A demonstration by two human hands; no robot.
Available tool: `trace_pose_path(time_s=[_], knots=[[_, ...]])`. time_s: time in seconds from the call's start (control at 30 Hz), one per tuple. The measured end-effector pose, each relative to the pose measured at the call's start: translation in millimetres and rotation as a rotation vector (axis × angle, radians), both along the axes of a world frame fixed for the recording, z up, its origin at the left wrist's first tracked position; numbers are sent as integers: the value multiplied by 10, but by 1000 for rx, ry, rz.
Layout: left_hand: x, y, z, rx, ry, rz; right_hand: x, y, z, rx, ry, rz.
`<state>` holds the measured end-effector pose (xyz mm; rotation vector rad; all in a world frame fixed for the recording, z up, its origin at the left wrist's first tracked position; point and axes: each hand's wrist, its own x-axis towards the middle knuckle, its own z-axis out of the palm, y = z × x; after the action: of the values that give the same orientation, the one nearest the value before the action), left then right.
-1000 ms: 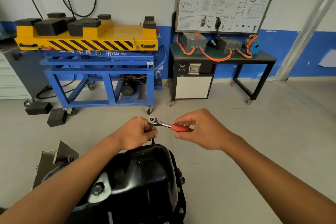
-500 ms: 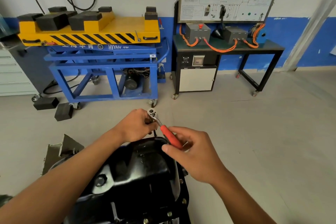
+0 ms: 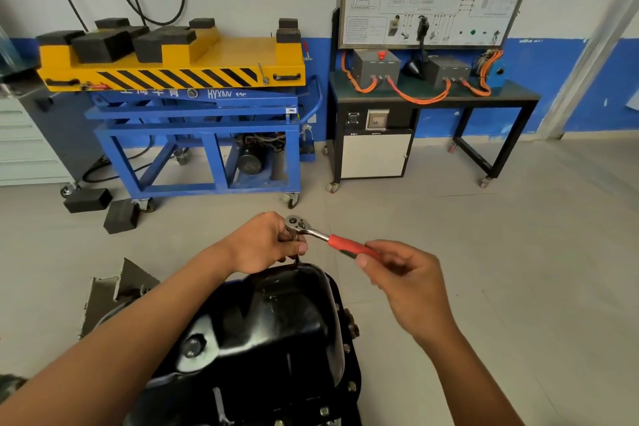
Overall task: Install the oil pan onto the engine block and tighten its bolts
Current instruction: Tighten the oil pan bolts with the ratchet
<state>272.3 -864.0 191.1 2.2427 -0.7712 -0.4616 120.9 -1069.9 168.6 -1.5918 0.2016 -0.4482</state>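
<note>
A glossy black oil pan (image 3: 276, 325) sits on the engine block at the bottom centre, with several bolts (image 3: 352, 386) along its right flange. A ratchet wrench (image 3: 321, 235) with a red handle stands over the pan's far edge on a thin extension. My left hand (image 3: 266, 242) pinches the extension just under the ratchet head. My right hand (image 3: 404, 273) holds the end of the red handle between thumb and fingers. The socket and the bolt under it are hidden behind the pan's rim and my left hand.
A drain plug (image 3: 193, 346) shows on the pan's left slope. On the floor beyond stand a blue and yellow lift cart (image 3: 193, 107), two black blocks (image 3: 121, 216), and a black bench (image 3: 432, 97) with boxes and orange cables. A grey bracket (image 3: 114, 290) lies at the left.
My right hand swung the red handle toward me and then back out to the right. My left hand stayed on the extension under the ratchet head.
</note>
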Motion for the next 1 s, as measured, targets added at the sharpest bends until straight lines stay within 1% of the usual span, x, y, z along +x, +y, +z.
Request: trace_pose_path(time_s=[0.1,0.23,0.43,0.6,0.7,0.8,1.0], knots=[[-7,-21,5,-5,-6,-43,151,-111,25,63,55,-15],[5,-37,10,14,-23,-69,412,-155,81,150,111,38],[13,-38,21,24,-9,-95,791,-134,134,149,174,149],[17,-45,37,46,-1,-138,1089,-113,257,82,224,221],[13,-44,33,44,-10,-130,1199,-70,334,22,244,248],[1,-38,24,37,-31,-90,1219,-57,314,-6,249,250],[-11,-43,-26,39,-63,-52,1103,-190,186,34,223,188]])
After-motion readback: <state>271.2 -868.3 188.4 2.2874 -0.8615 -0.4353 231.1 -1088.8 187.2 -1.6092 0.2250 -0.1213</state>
